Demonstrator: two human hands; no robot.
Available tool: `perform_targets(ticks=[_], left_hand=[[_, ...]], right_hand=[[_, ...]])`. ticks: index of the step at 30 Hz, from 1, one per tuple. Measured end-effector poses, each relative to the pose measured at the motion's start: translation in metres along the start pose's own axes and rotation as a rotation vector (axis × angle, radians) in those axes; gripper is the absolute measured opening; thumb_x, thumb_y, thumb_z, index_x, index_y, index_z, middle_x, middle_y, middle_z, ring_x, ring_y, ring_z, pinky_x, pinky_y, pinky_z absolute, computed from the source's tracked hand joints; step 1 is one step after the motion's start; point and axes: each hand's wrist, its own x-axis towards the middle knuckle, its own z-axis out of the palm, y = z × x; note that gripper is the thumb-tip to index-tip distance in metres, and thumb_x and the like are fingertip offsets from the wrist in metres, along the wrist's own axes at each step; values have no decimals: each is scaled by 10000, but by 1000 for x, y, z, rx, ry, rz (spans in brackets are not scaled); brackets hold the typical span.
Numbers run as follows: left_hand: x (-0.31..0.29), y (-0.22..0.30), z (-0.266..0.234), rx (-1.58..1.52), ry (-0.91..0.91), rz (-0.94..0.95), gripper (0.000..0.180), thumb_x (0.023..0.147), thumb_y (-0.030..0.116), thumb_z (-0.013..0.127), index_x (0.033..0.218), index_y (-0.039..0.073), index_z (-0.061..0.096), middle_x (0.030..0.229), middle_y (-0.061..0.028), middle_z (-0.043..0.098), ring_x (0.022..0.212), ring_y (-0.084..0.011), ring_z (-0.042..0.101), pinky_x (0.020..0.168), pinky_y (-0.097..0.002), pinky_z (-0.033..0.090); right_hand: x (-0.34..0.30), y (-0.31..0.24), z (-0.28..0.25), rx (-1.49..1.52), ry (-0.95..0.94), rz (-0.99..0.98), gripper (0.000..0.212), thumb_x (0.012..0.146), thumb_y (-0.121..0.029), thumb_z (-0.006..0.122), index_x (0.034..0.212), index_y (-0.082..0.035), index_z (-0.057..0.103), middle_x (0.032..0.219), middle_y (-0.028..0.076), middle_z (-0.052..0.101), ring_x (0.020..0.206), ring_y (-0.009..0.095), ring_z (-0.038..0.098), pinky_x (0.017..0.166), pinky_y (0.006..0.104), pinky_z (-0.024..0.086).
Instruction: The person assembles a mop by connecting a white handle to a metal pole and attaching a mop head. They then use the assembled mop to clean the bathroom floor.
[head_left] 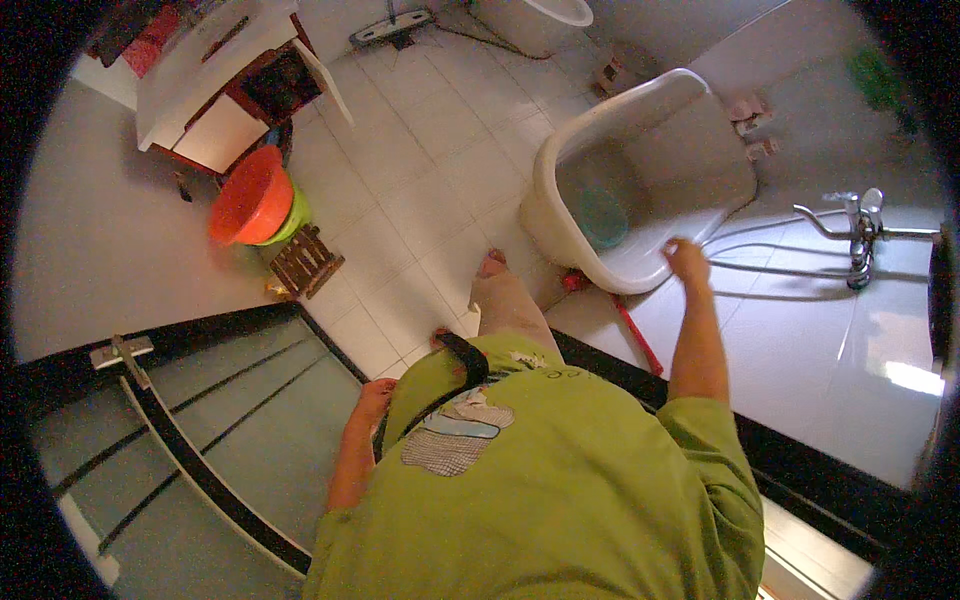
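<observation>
My right hand is at the near rim of a large cream-coloured plastic tub. Its fingers are curled together, and whatever may be in them is too small to make out. Inside the tub lies a round teal basin or dish. My left hand hangs low beside my green shirt, next to the edge of a frosted glass door. Those fingers look bent inward, partly hidden, so what they hold cannot be seen. A black strap hangs in front of my shirt.
Right of the tub, a chrome tap with a looping hose sticks out from the wall. A red-handled tool lies by the dark sill. Left stand an orange basin, a small wooden stool and a white cabinet. A flat mop rests farther back.
</observation>
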Motion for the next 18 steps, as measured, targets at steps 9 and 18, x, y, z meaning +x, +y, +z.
perform_targets(ticks=[9,18], left_hand=[[71,75,16,100,-82,-112,104,751,95,605,830,27,599,687,6,569,596,-90,487,515,-254,388],[127,216,42,342,-183,-260,160,729,100,581,849,-4,600,710,-19,567,624,-122,481,565,-278,400]], right_hand=[[3,24,161,214,-481,75,244,698,-280,578,843,-100,652,816,148,631,755,271,612,727,365,483],[140,23,145,484,-474,94,225,739,-214,590,891,-51,619,582,119,567,431,180,543,424,301,465]])
